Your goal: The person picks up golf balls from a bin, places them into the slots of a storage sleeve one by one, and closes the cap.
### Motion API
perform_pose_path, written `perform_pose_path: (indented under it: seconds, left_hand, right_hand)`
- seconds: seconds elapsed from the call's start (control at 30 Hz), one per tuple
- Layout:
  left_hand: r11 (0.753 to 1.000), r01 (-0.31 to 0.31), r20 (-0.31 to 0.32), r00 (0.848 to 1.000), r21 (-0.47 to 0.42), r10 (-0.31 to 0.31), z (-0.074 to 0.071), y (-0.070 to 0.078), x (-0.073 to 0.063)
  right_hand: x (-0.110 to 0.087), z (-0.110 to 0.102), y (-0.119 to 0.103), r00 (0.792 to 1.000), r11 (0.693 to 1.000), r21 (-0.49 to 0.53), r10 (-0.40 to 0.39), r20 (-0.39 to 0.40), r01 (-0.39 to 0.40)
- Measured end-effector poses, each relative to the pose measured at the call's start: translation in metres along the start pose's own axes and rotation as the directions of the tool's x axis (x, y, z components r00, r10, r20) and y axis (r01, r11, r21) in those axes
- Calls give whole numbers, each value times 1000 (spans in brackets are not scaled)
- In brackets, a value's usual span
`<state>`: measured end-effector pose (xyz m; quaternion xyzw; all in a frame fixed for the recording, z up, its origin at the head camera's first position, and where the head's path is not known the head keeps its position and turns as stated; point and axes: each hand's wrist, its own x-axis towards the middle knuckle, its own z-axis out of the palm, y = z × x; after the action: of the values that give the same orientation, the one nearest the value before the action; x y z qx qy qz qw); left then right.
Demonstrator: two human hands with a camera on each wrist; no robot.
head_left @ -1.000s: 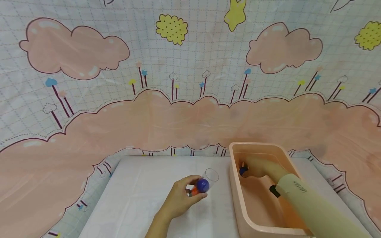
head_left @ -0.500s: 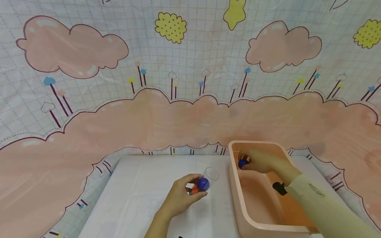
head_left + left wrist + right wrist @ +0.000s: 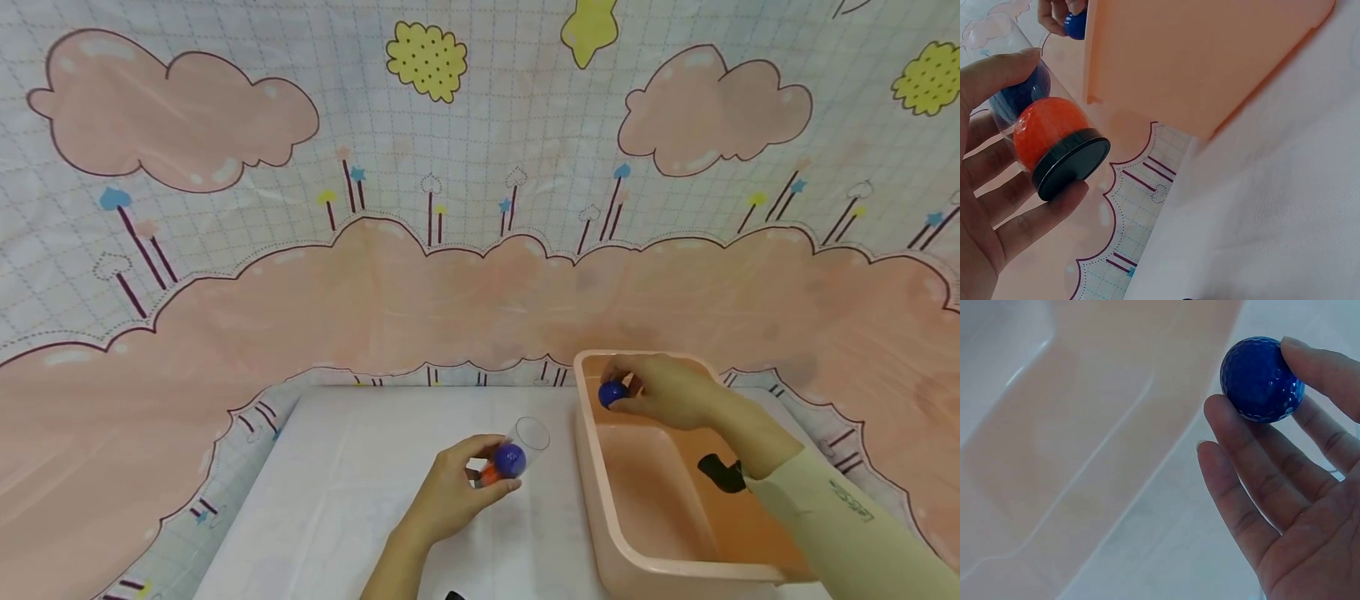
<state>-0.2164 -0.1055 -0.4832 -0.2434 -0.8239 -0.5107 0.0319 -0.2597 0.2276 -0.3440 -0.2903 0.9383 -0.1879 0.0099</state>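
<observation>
In my left hand [image 3: 450,496] I hold a clear tube [image 3: 533,435], tilted, with its upper end to the right in the head view. A blue ball [image 3: 510,460] sits inside it above an orange ball [image 3: 1047,128], and a black cap [image 3: 1074,165] closes the lower end. My thumb and fingers curl round the tube. A dimpled blue golf ball [image 3: 1261,380] is pinched between the thumb and fingertips of my right hand [image 3: 667,392]. That hand is over the far left part of a peach plastic bin [image 3: 600,492].
The bin stands on a white-covered table [image 3: 345,492], to the right of the tube. Behind the table hangs a patterned cloth [image 3: 480,308] with pink clouds. A black strap [image 3: 723,473] shows at my right wrist.
My right hand has risen from deep in the bin to near its rim, bringing the blue golf ball up. My left hand stays almost still with the tube.
</observation>
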Motion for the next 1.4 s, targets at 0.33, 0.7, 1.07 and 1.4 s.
perform_pose_path:
  seconds: [0.33, 0.7, 1.07, 1.4]
  left_hand:
    - [1000, 0, -9, 1000, 4, 1, -2, 2, -1]
    - [1000, 29, 9, 1000, 3, -29, -2, 2, -1]
    - [1000, 8, 12, 1000, 3, -9, -3, 1, -2]
    - [1000, -1, 12, 1000, -5, 1, -5, 2, -6]
  right_hand:
    - [0, 1, -39, 996, 996, 18, -84, 0, 84]
    - [5, 9, -72, 990, 990, 24, -136, 29, 136]
    - [6, 20, -93, 985, 987, 31, -159, 63, 157]
    - [11, 33, -99, 972, 974, 33, -228, 51, 226]
